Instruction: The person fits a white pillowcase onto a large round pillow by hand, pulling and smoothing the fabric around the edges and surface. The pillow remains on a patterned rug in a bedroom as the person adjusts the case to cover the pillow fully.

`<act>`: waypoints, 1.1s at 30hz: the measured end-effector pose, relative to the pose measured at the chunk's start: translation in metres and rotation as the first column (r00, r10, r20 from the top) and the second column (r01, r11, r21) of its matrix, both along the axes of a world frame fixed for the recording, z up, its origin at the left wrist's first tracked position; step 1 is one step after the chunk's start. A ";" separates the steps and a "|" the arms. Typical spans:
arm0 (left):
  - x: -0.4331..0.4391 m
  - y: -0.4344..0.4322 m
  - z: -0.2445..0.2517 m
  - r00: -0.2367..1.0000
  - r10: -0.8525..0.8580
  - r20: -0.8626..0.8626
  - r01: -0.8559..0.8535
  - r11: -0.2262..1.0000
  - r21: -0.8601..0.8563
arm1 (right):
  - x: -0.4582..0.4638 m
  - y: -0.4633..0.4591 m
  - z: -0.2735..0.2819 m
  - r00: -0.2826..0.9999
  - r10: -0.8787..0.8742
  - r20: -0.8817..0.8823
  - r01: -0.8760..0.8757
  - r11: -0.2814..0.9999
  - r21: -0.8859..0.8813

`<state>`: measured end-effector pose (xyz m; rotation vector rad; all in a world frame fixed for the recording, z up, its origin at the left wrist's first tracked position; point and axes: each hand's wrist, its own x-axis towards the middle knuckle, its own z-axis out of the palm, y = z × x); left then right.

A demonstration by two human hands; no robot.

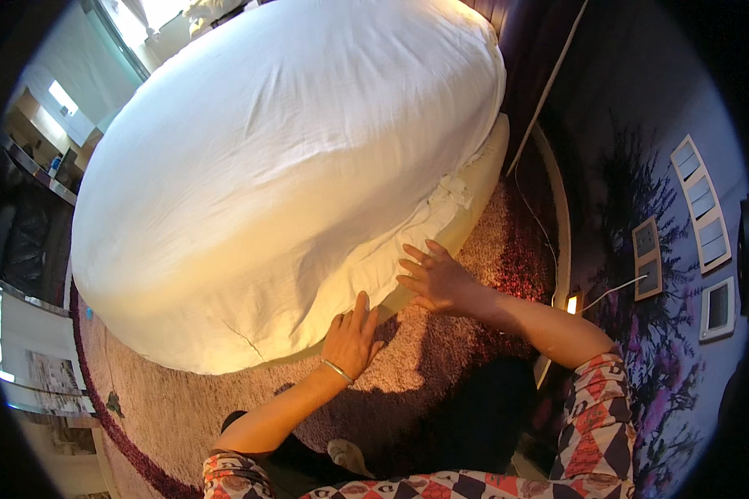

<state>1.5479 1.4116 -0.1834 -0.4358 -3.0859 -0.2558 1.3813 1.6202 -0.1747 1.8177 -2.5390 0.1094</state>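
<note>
A large mattress under a white sheet (274, 156) lies in front of me, bent round by the lens. Along its near right side the sheet's edge is gathered and crumpled (443, 203), and a pale strip of the mattress side (484, 171) shows bare beneath it. My left hand (351, 337), with a bracelet at the wrist, rests its fingertips on the lower border of the sheet. Farther right, my right hand (434, 280) has its fingers spread against the crumpled edge. Neither hand visibly grips the cloth.
A pink and dark red shaggy rug (175, 399) spreads around the mattress. Beside me on the right, a wall with a floral print carries switch panels (700, 203) and a socket plate (647, 259) with a white cable. A small lit lamp (572, 304) glows low there. A pale pole (549, 87) leans behind.
</note>
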 end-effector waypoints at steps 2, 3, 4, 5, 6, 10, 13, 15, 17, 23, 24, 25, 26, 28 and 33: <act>-0.001 -0.004 -0.006 1.000 -0.013 -0.014 0.013 1.000 0.000 | -0.007 -0.005 -0.020 0.999 -0.004 -0.050 -0.003 0.992 -0.123; -0.001 -0.006 -0.008 0.999 -0.005 -0.041 0.005 1.000 -0.013 | -0.008 -0.008 -0.022 0.999 -0.014 -0.040 0.007 0.987 -0.162; 0.000 -0.008 -0.010 0.998 0.002 -0.069 -0.003 1.000 -0.025 | -0.010 -0.012 -0.024 0.999 -0.024 -0.031 0.017 0.980 -0.200; 0.000 -0.010 -0.012 0.995 0.008 -0.097 -0.012 0.999 -0.038 | -0.012 -0.015 -0.026 0.999 -0.034 -0.020 0.028 0.971 -0.238; -0.002 -0.020 -0.013 0.994 0.028 -0.107 -0.030 0.999 -0.015 | -0.014 -0.022 -0.029 0.999 -0.036 0.002 0.035 0.965 -0.259; -0.034 -0.047 -0.020 0.983 0.130 -0.130 -0.114 0.986 0.122 | -0.020 -0.047 -0.023 0.989 -0.132 0.073 0.145 0.965 -0.218; -0.043 -0.042 -0.014 0.976 0.154 -0.152 -0.135 0.983 0.126 | -0.020 -0.054 -0.022 0.977 -0.187 0.099 0.204 0.956 -0.209; -0.037 -0.039 -0.003 0.982 0.165 -0.098 -0.155 0.983 0.104 | -0.020 -0.053 -0.022 0.982 -0.180 0.063 0.190 0.957 -0.218; -0.036 -0.034 0.012 0.988 0.147 -0.051 -0.140 0.983 0.118 | -0.021 -0.042 -0.020 0.986 -0.164 -0.021 0.157 0.966 -0.204; -0.049 -0.013 0.017 0.977 0.036 -0.212 0.008 0.980 0.200 | -0.024 -0.027 0.046 0.920 -0.330 0.209 0.309 0.942 0.130; -0.059 -0.011 0.009 0.986 0.053 -0.158 -0.021 0.980 0.198 | -0.030 -0.021 0.037 0.950 -0.277 0.147 0.263 0.959 0.109; -0.067 -0.011 0.003 0.986 0.098 -0.134 -0.075 0.984 0.163 | -0.038 -0.019 0.015 0.962 -0.262 0.076 0.265 0.964 -0.023; -0.073 -0.012 -0.003 0.984 0.142 -0.107 -0.129 0.984 0.126 | -0.045 -0.019 -0.017 0.967 -0.255 0.006 0.253 0.956 -0.152; -0.075 -0.014 -0.017 0.959 0.191 -0.211 -0.194 0.981 0.007 | -0.039 -0.037 -0.043 0.944 -0.320 -0.077 0.297 0.929 -0.220; -0.085 0.016 0.033 0.936 0.289 0.203 -0.283 0.957 -0.057 | -0.047 -0.005 -0.021 0.958 -0.259 0.122 0.278 0.943 -0.184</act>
